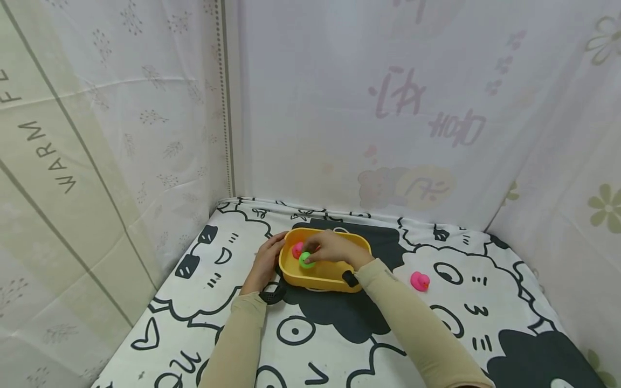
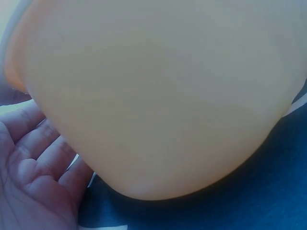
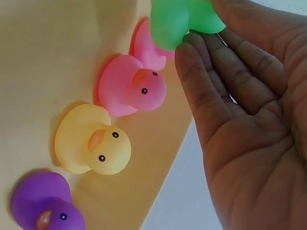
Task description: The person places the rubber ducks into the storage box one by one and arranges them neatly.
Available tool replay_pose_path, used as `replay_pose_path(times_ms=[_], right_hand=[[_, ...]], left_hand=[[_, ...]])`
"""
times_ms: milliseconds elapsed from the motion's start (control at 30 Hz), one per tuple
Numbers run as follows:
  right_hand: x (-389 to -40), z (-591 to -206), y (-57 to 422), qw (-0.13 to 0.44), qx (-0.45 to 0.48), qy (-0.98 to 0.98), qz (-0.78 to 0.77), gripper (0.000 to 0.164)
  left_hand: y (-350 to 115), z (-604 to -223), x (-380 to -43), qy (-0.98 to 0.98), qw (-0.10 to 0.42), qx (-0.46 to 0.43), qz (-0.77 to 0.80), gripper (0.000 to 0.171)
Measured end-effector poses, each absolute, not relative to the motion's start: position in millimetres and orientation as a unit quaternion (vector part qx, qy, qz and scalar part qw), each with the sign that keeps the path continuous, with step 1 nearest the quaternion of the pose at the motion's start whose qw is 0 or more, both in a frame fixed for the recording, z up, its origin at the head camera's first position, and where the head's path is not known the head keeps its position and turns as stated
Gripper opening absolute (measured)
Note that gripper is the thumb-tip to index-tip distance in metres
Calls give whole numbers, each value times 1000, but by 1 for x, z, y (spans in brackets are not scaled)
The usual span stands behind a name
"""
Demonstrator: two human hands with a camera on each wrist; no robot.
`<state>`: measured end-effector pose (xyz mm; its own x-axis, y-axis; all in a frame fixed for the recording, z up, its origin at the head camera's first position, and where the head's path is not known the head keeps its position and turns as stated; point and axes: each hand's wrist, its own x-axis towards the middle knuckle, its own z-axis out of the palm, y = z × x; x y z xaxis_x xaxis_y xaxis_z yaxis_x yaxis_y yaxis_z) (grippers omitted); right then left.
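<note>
A yellow tub (image 1: 315, 282) stands on the patterned cloth. My left hand (image 1: 265, 260) touches its left end; in the left wrist view the fingers (image 2: 60, 155) lie along the outer wall (image 2: 158, 100). Over the tub, my right hand (image 1: 335, 248) pinches a green toy duck (image 1: 304, 261) between thumb and fingertips. In the right wrist view, a pink duck (image 3: 125, 86), a second pink duck (image 3: 147, 48), a yellow duck (image 3: 86, 139) and a purple duck (image 3: 43, 199) sit in a row inside the tub. The green duck partly covers the farther pink one.
Another pink duck (image 1: 419, 281) lies on the cloth (image 1: 339, 361) to the right of the tub, beyond my right forearm. Printed curtains (image 1: 310, 108) hang at the back and both sides.
</note>
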<state>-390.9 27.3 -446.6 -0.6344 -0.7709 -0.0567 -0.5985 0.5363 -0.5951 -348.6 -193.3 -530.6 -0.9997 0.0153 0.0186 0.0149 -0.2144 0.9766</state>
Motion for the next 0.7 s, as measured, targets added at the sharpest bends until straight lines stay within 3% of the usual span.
replay_pose_path(times_ms=[467,700], right_hand=[[-397,-450,8,182,-409,860,-245,19],[-394,-450,1,204,-424,852,-229,28]], left_hand=[[-192,-533,-349,627,2,8,779,41],[-193,-530,-347,634,1,8,774,40]])
